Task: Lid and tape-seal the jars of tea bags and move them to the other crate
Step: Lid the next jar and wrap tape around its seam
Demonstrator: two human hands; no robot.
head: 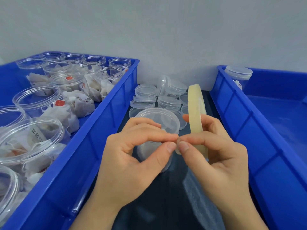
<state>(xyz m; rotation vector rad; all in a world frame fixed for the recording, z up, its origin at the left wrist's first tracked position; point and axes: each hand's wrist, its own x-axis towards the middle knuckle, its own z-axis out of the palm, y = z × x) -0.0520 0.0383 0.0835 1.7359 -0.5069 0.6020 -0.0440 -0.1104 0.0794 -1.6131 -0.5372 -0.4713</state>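
Two bare hands meet above the dark table surface (162,196) between two crates, working a pale yellow, ring-shaped tape roll (193,103).

Right hand (221,156): the fingers curl round the lower arc of the roll and hold it upright on edge, so its outer face turns toward the other hand. Thumb and forefinger tips press at the rim.

Left hand (131,156): thumb and forefinger pinch together at the same spot, apparently picking at the tape's free end, with the other fingers loosely bent. Whether a strip is lifted is too small to tell.

Just behind the fingertips stands a clear round plastic jar (157,119) with its lid on, probably set close so the tape can pass straight to its seam. Whether the left fingers brush it cannot be told.

Blue plastic crate at left (103,123): open clear jars of white tea bags (38,97), not yet lidded. Loose clear lids (146,92) lie heaped beyond the jar, within reach.

Blue plastic crate at right (232,113): one lidded jar (238,73) in its far corner.

Judged stage: lid fitted, sealing about to begin.
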